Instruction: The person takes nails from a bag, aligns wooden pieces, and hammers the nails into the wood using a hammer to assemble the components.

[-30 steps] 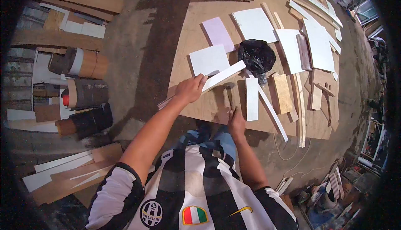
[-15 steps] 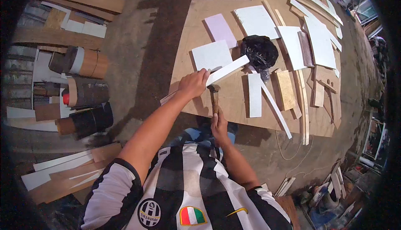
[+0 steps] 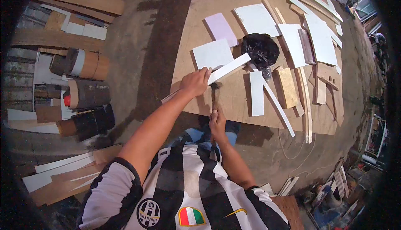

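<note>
My left hand (image 3: 196,82) grips a narrow white board (image 3: 229,68) that slants up to the right across the near side of the worktable. Its fingers curl over the board's edge. In my right hand (image 3: 217,122) is a hammer (image 3: 215,98), held by its handle close to the table's front edge. The hammer's dark head is near the board's lower edge; whether they touch, I cannot tell. A white square panel (image 3: 212,54) lies just beyond the held board. At the board's far end sits a crumpled black plastic bag (image 3: 261,50).
On the plywood worktable (image 3: 234,100) lie a lilac panel (image 3: 221,29), a small white rectangle (image 3: 257,93), a thin white strip (image 3: 279,110) and a pale wood block (image 3: 287,88). Several more panels and strips cover its right side. Rolled sheets (image 3: 90,92) and offcuts stand at left.
The hammer has shifted slightly, its head now darker and less distinct beside the board. My left hand keeps its hold on the board. The whole view has moved a little.
</note>
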The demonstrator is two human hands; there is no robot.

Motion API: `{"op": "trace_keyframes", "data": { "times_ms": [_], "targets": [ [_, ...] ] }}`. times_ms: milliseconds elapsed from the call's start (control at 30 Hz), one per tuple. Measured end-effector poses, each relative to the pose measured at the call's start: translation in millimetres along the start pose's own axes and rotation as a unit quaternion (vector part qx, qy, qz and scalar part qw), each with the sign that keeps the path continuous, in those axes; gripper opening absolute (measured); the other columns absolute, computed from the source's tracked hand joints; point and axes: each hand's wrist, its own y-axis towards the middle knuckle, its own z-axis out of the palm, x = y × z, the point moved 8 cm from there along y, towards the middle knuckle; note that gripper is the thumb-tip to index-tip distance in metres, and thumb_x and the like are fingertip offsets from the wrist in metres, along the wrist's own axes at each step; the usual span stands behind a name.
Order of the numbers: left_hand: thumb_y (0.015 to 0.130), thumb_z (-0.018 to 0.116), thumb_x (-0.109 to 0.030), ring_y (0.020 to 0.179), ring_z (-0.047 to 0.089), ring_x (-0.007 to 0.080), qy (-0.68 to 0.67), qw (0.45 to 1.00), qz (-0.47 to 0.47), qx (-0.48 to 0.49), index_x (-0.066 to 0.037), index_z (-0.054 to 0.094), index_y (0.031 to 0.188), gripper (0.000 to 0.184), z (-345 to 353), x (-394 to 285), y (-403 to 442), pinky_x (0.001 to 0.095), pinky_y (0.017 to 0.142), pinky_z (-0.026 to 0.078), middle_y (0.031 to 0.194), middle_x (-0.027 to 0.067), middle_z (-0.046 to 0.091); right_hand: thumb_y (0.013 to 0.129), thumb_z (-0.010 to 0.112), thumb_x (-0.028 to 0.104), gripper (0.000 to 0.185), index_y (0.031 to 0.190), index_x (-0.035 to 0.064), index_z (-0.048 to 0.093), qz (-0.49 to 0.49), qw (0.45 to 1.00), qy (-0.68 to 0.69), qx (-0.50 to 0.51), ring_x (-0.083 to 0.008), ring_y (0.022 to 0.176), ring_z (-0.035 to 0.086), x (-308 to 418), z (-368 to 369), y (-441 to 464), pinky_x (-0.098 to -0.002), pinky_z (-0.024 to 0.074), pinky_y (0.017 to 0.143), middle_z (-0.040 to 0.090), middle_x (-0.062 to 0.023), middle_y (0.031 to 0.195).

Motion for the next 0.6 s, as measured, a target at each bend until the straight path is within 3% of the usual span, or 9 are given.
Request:
{"op": "trace_keyframes", "data": {
  "times_ms": [67,133,267,367,467,533,600],
  "targets": [
    [0.109,0.024,-0.050,0.106,0.066,0.0456,0.004,1.000,0.000,0.003,-0.009,0.058,0.127,0.056,4,1,1,0.0582,0.091,0.051,0.114,0.0238,0.069,0.109,0.039,0.025,0.039,0.132,-0.0017,0.056,-0.043,0.999,-0.030,0.001,-0.0340,0.102,0.065,-4,2,2,-0.0434,0.0497,0.092,0.066,-0.0235,0.111],
    [0.109,0.024,-0.050,0.106,0.066,0.0455,0.007,1.000,-0.002,0.003,-0.009,0.058,0.127,0.056,4,2,2,0.0581,0.092,0.051,0.114,0.0237,0.069,0.109,0.040,0.026,0.041,0.133,-0.0023,0.056,0.033,0.999,0.023,-0.016,-0.0312,0.101,0.064,6,-3,-1,-0.0423,0.0493,0.093,0.066,-0.0223,0.110],
    [0.109,0.026,-0.049,0.106,0.066,0.0455,0.006,1.000,0.000,-0.009,-0.008,0.060,0.124,0.056,4,3,1,0.0580,0.092,0.051,0.112,0.0237,0.069,0.109,0.040,0.028,0.043,0.135,-0.0025,0.056,0.063,0.996,0.066,-0.001,-0.0326,0.099,0.064,-11,-3,-6,-0.0430,0.0495,0.091,0.066,-0.0221,0.109],
    [0.109,0.027,-0.049,0.105,0.066,0.0457,0.008,1.000,0.002,-0.023,-0.007,0.060,0.123,0.055,3,1,1,0.0581,0.091,0.051,0.111,0.0239,0.070,0.109,0.039,0.029,0.045,0.138,-0.0014,0.055,-0.017,0.999,-0.044,-0.008,-0.0328,0.095,0.064,-14,-3,2,-0.0450,0.0494,0.087,0.065,-0.0215,0.105],
    [0.109,0.028,-0.049,0.104,0.066,0.0461,0.009,1.000,-0.006,-0.018,-0.007,0.061,0.122,0.055,-3,-1,1,0.0586,0.090,0.051,0.110,0.0243,0.070,0.109,0.039,0.030,0.046,0.138,-0.0014,0.054,0.050,0.998,0.024,-0.006,-0.0347,0.098,0.065,0,-9,-1,-0.0458,0.0497,0.089,0.066,-0.0232,0.108],
    [0.109,0.028,-0.049,0.103,0.066,0.0464,0.011,1.000,-0.008,-0.004,-0.008,0.061,0.122,0.055,2,-1,-3,0.0589,0.089,0.051,0.110,0.0245,0.070,0.109,0.039,0.030,0.045,0.139,-0.0007,0.054,0.007,0.998,-0.025,0.059,-0.0370,0.105,0.066,1,-2,0,-0.0443,0.0500,0.094,0.066,-0.0248,0.116],
    [0.109,0.028,-0.049,0.103,0.066,0.0468,0.000,1.000,-0.009,-0.014,-0.008,0.061,0.122,0.054,1,0,1,0.0594,0.088,0.051,0.110,0.0250,0.070,0.109,0.040,0.030,0.045,0.139,-0.0001,0.054,0.010,0.999,-0.012,0.045,-0.0379,0.109,0.065,3,-5,0,-0.0439,0.0497,0.096,0.066,-0.0250,0.120]
  ]
}}
